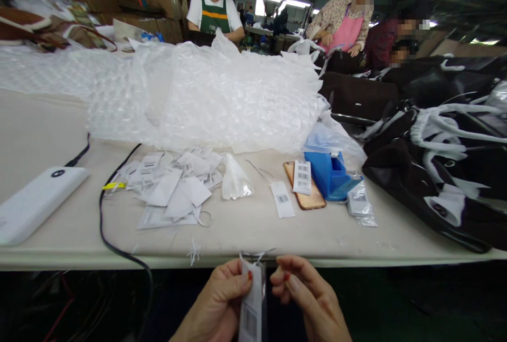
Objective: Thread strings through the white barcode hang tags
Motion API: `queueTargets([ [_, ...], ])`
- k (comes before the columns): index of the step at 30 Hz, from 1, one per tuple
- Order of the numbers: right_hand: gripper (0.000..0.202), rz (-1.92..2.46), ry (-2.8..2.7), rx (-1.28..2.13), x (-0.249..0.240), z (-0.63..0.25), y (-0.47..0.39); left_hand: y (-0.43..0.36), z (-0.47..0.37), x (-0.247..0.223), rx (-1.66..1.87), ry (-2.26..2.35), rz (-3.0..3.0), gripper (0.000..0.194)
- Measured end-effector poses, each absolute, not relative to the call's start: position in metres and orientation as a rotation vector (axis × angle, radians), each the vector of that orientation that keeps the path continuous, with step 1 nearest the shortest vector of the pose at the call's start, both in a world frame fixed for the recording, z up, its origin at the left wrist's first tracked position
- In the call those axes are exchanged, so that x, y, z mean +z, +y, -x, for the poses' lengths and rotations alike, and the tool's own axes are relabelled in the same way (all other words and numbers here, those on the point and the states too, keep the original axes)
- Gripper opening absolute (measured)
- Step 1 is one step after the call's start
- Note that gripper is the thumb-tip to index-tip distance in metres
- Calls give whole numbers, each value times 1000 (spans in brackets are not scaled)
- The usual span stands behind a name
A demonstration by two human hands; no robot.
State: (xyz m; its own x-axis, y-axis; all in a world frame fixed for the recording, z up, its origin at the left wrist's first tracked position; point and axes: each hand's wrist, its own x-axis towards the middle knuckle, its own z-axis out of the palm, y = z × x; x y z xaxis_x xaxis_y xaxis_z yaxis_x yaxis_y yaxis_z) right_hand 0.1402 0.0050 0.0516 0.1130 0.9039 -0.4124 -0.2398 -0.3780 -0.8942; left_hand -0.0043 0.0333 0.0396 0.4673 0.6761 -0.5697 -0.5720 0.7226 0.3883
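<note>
Between the thumb and fingers of my left hand [217, 302], a white barcode tag [250, 318] hangs just in front of the table edge. Clear plastic shows along the tag's right side, and a thin white string [259, 255] loops from its top. To the right of the tag, my right hand [315, 300] is closed in a pinch; whatever its fingertips hold, if anything, is too small to make out. A heap of loose white tags [174, 181] lies on the table beyond my left hand. Short white string bits [194, 252] rest near the edge.
Bubble wrap [222, 94] spreads across the back. A blue tape dispenser [330, 176], a phone [312, 197] under a barcode strip, and dark bags [443, 173] are at right. A white power bank [39, 205] and black cable [102, 220] lie left. Several people stand behind.
</note>
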Motion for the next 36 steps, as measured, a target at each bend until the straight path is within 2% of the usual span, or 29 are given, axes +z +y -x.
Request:
queueTargets([
  [7, 36, 1137, -771, 1869, 41, -125, 1, 37, 19, 29, 811, 717, -82, 18],
  [13, 47, 1032, -445, 1985, 41, -109, -5, 36, 19, 28, 860, 707, -61, 12],
  [21, 54, 1225, -688, 1958, 40, -115, -3, 36, 20, 27, 926, 866, -115, 15],
  [28, 40, 1412, -795, 1689, 36, -107, -3, 38, 20, 30, 1019, 1060, -213, 24],
  [36, 32, 1381, -841, 1735, 26, -123, 2, 39, 22, 34, 1031, 1170, -290, 27],
])
